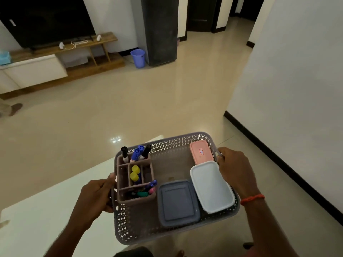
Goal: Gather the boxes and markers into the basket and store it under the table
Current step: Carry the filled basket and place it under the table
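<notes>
Hands grip a grey basket [185, 140] by its two ends, the left hand [94, 196] closed on the left rim, the right hand [234, 170] closed on the right handle, holding it in the air partly over the right edge of a white table [46, 210]. Inside, an organiser [135, 198] with markers [138, 153] stands at the left; a grey box [177, 203], a white box [211, 186] and a pink box [201, 153] lie at the right

A large black flat-screen television [46, 21] on a long wooden media console [61, 58]; a blue plastic bucket [137, 58] beside a tall black speaker-like column [159, 30].
</notes>
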